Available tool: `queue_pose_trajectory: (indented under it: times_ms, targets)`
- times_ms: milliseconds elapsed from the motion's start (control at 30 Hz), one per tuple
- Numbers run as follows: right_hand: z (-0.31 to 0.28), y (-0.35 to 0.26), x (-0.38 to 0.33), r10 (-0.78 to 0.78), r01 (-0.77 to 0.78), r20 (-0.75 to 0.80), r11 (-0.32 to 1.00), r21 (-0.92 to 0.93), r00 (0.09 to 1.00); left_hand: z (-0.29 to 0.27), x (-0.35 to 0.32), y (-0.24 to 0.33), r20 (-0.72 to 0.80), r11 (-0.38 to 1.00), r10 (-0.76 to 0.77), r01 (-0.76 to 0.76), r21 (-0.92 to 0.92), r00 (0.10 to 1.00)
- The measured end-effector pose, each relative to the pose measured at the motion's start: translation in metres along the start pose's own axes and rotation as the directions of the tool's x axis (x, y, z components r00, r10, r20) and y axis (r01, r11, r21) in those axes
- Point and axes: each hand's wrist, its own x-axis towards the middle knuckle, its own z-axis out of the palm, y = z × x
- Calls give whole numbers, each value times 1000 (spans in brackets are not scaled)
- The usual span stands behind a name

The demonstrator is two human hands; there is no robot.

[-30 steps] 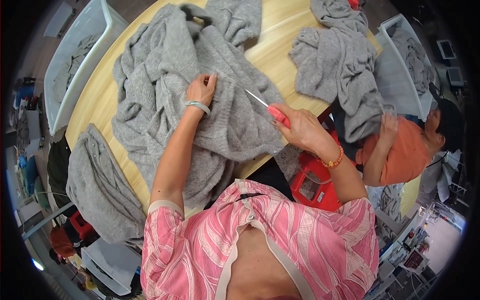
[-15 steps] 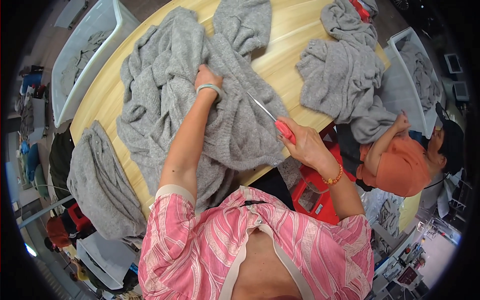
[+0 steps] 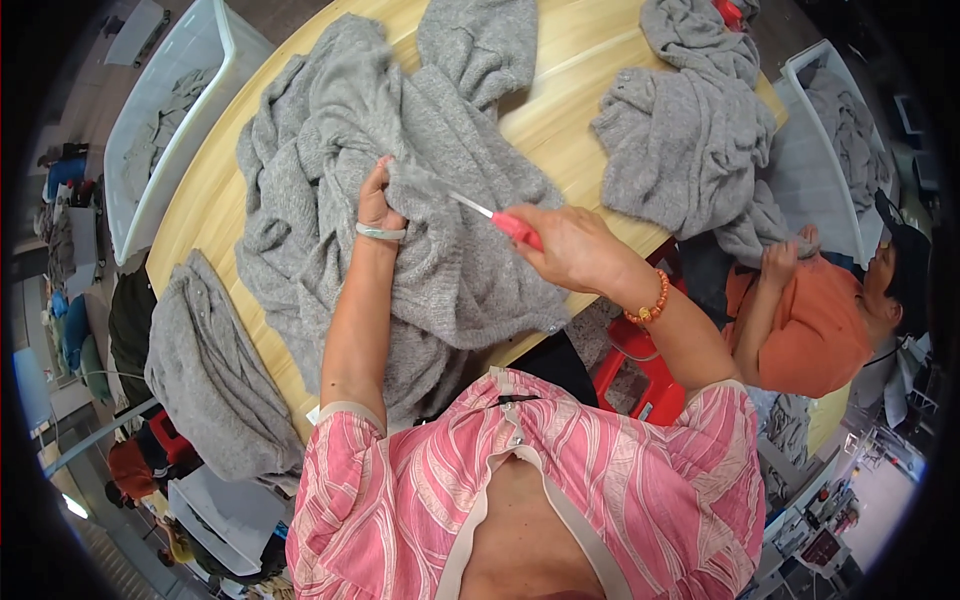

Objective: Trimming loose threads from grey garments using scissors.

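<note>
On the round, pale wooden bench (image 3: 565,110), right in front of the person, a big heap of fuzzy grey knit cloth (image 3: 485,270), all in soft folds. At the heap, two bare hands, apart from each other. Left hand (image 3: 379,208) down among the folds, thumb up, most fingers out of sight; cannot tell if pinching the cloth or just tucked under. Right hand (image 3: 590,250) wrapped tight round the fat end of a thin metal tool with a red handle (image 3: 518,230), pointing at the cloth close to the left thumb. Too blurry at the tip to tell if touching.

Looks like the middle of the job: cloth laid out, tool in hand and up close. Cannot see which parts are done. Maybe more left to do: by the left edge of the bench, a long folded grey knit bundle (image 3: 215,380); to the right, a crumpled grey knit pile (image 3: 690,150). Past that, a co-worker in an orange top (image 3: 810,330), hands at grey cloth too. Farther out on both sides, white plastic bins (image 3: 195,45) with more grey cloth inside.
</note>
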Motion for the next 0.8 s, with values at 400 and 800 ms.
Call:
queue_pose_trajectory:
  times_ms: [400, 800]
  targets:
    - [-2, -8, -17, -191, 150, 328, 978, 146, 925, 23, -42, 5, 159, 987, 99, -118, 108, 982]
    - [61, 3, -18, -583, 509, 23, 727, 461, 812, 186, -219, -8, 881, 860, -267, -316, 401, 391]
